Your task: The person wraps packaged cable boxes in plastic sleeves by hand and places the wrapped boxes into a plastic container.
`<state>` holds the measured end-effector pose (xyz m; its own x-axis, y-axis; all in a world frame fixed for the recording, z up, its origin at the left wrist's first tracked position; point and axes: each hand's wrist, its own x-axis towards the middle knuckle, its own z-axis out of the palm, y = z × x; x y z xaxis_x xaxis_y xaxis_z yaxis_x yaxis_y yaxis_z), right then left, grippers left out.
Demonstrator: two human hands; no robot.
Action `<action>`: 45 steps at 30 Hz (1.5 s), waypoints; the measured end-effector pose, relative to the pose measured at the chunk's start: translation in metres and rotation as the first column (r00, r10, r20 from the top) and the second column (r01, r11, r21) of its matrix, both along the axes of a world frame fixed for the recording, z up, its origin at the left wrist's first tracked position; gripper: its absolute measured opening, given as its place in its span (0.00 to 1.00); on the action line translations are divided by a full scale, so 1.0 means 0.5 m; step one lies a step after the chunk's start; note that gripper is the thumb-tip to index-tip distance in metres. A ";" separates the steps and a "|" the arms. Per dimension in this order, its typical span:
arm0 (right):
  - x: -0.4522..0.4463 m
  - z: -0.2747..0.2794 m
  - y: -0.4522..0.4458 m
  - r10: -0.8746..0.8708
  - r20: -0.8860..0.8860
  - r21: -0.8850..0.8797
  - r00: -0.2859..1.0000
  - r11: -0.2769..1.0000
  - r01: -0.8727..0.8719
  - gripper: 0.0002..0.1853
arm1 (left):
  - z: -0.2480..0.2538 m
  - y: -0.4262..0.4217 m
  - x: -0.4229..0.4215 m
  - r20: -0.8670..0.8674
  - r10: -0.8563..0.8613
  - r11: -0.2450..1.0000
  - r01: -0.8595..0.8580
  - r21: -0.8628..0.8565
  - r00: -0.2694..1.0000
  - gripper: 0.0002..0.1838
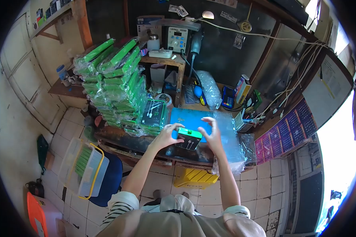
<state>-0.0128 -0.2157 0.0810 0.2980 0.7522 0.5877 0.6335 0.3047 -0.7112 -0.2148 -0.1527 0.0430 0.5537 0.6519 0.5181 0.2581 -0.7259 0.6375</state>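
Note:
A black-and-green cable box [188,143] with white cables pictured on its front stands at the table's front edge. My left hand [167,137] grips it from the left, thumb on the front and fingers near the green top. Just off its right side, my right hand [212,136] is open, thumb and fingers spread, apparently holding nothing. Behind the box lies a blue mat [182,115]. Clear plastic wrap [227,138] is spread to the right of it. Beside my left hand, another black-and-green pack [153,113] lies at the foot of the stack.
Tall stacks of plastic-wrapped green packs [114,85] rise on the left. A hot-air station [177,39] sits on a raised shelf at the back. Bubble wrap [209,89] lies behind the mat. A clear bin [83,168] with a yellow handle and a yellow stool [195,177] stand below.

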 end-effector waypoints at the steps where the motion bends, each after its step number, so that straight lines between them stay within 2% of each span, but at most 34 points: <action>1: -0.006 0.001 -0.002 0.187 0.037 -0.073 0.982 0.980 -0.184 0.23 | -0.023 0.003 0.002 -0.002 -0.005 1.000 0.005 -0.004 1.000 0.29; 2: -0.008 0.001 -0.003 0.374 0.061 -0.149 0.926 0.920 -0.362 0.27 | -0.047 0.007 0.004 0.013 0.046 0.999 -0.046 -0.026 0.999 0.28; 3: -0.008 -0.003 -0.004 0.377 0.062 -0.148 0.924 0.919 -0.365 0.27 | -0.047 0.005 0.004 0.029 0.103 0.994 -0.101 -0.047 0.994 0.27; 5: -0.008 -0.025 -0.005 0.406 -0.330 -0.266 0.852 0.826 -0.496 0.31 | -0.045 0.003 0.006 0.048 0.135 0.989 -0.132 -0.058 0.990 0.26; 6: -0.005 -0.043 -0.003 0.356 -0.424 -0.272 0.833 0.827 -0.492 0.31 | -0.032 0.001 0.006 0.045 0.158 0.983 -0.153 -0.100 0.986 0.26; 7: 0.004 -0.067 0.003 0.361 -0.426 -0.271 0.830 0.824 -0.497 0.31 | -0.025 0.001 0.007 0.039 0.179 0.975 -0.172 -0.143 0.983 0.27; 8: 0.015 -0.092 0.011 0.381 -0.437 -0.224 0.815 0.831 -0.509 0.30 | -0.042 0.014 0.012 0.134 0.173 0.979 -0.156 -0.132 0.976 0.27; 10: 0.011 -0.085 0.001 0.404 -0.495 -0.141 0.769 0.836 -0.531 0.25 | -0.003 0.006 0.011 0.181 0.161 0.955 -0.107 -0.278 0.970 0.26; 12: 0.008 -0.082 -0.010 0.385 -0.512 -0.173 0.768 0.829 -0.532 0.22 | 0.029 -0.002 0.018 0.279 0.172 0.930 -0.063 -0.362 0.945 0.23; 13: 0.006 -0.079 -0.016 0.363 -0.521 -0.205 0.772 0.825 -0.527 0.20 | 0.034 -0.003 0.022 0.274 0.178 0.930 -0.070 -0.361 0.945 0.23; 14: -0.002 -0.076 -0.025 0.328 -0.537 -0.213 0.777 0.839 -0.501 0.16 | 0.040 -0.004 0.026 0.288 0.199 0.905 -0.064 -0.420 0.937 0.22; 15: -0.009 -0.087 -0.027 0.337 -0.539 -0.208 0.772 0.835 -0.510 0.16 | 0.043 -0.004 0.031 0.302 0.224 0.877 -0.057 -0.476 0.927 0.21; 17: -0.020 -0.116 -0.023 0.268 -0.598 -0.117 0.756 0.903 -0.413 0.15 | 0.040 -0.015 0.051 0.321 0.247 0.867 -0.061 -0.494 0.914 0.21; 18: -0.027 -0.103 -0.032 0.228 -0.535 -0.147 0.814 0.923 -0.355 0.15 | 0.036 -0.022 0.061 0.383 0.257 0.844 -0.013 -0.536 0.887 0.21; 19: -0.031 -0.109 -0.029 0.249 -0.540 -0.144 0.804 0.914 -0.379 0.15 | 0.031 -0.032 0.063 0.441 0.272 0.819 0.035 -0.573 0.855 0.21; 21: -0.040 -0.124 -0.021 0.181 -0.578 -0.109 0.796 0.949 -0.295 0.16 | 0.002 -0.053 0.057 0.307 0.294 0.843 -0.094 -0.529 0.905 0.21; 23: -0.059 -0.104 -0.026 0.148 -0.602 -0.098 0.785 0.962 -0.256 0.15 | -0.006 -0.093 0.038 0.215 0.290 0.838 -0.139 -0.527 0.933 0.21; 24: -0.065 -0.095 -0.032 0.115 -0.558 -0.185 0.822 0.948 -0.258 0.16 | 0.004 -0.119 0.029 0.239 0.311 0.799 -0.117 -0.589 0.920 0.22; 25: -0.071 -0.092 -0.036 0.086 -0.506 -0.268 0.858 0.930 -0.251 0.16 | 0.002 -0.136 0.024 0.311 0.341 0.830 -0.129 -0.542 0.887 0.21; 26: -0.085 -0.095 -0.038 0.101 -0.506 -0.271 0.857 0.924 -0.270 0.16 | -0.007 -0.148 0.008 0.282 0.379 0.805 -0.164 -0.570 0.881 0.20; 28: -0.119 -0.104 -0.045 0.045 -0.458 -0.442 0.888 0.855 -0.271 0.21 | -0.018 -0.173 -0.029 0.257 0.434 0.774 -0.211 -0.597 0.863 0.20; 29: -0.145 -0.107 -0.051 0.066 -0.453 -0.442 0.889 0.849 -0.288 0.21 | -0.022 -0.185 -0.050 0.185 0.495 0.769 -0.329 -0.549 0.849 0.21; 30: -0.179 -0.111 -0.058 0.095 -0.519 -0.400 0.850 0.852 -0.339 0.23 | -0.024 -0.198 -0.072 0.116 0.556 0.753 -0.440 -0.489 0.823 0.22; 31: -0.208 -0.117 -0.064 0.125 -0.582 -0.353 0.804 0.852 -0.388 0.25 | -0.027 -0.211 -0.098 0.123 0.573 0.746 -0.454 -0.487 0.810 0.22; 32: -0.232 -0.138 -0.067 0.119 -0.564 -0.423 0.817 0.808 -0.411 0.27 | -0.031 -0.226 -0.127 0.117 0.614 0.722 -0.496 -0.482 0.781 0.23; 33: -0.261 -0.142 -0.072 0.145 -0.562 -0.418 0.815 0.800 -0.430 0.27 | -0.034 -0.239 -0.158 0.110 0.655 0.695 -0.539 -0.475 0.748 0.24; 35: -0.334 -0.146 -0.079 0.137 -0.646 -0.417 0.751 0.761 -0.497 0.27 | -0.041 -0.264 -0.231 0.118 0.699 0.665 -0.580 -0.471 0.705 0.24; 37: -0.411 -0.153 -0.085 0.173 -0.721 -0.409 0.671 0.676 -0.613 0.27 | -0.040 -0.296 -0.318 0.085 0.775 0.568 -0.630 -0.530 0.626 0.24; 39: -0.485 -0.140 -0.103 0.373 -0.584 -0.472 0.720 0.566 -0.676 0.23 | -0.051 -0.322 -0.416 0.073 0.818 0.515 -0.670 -0.535 0.570 0.23; 40: -0.527 -0.131 -0.116 0.392 -0.580 -0.475 0.714 0.549 -0.688 0.23 | -0.055 -0.335 -0.464 0.131 0.846 0.500 -0.686 -0.529 0.516 0.22; 42: -0.612 -0.113 -0.141 0.519 -0.692 -0.426 0.501 0.267 -0.864 0.14 | -0.068 -0.362 -0.557 0.203 0.882 0.462 -0.699 -0.546 0.425 0.20; 45: -0.724 -0.124 -0.149 0.502 -0.742 -0.415 0.444 0.175 -0.893 0.11 | -0.078 -0.406 -0.664 0.216 0.897 0.434 -0.677 -0.595 0.385 0.19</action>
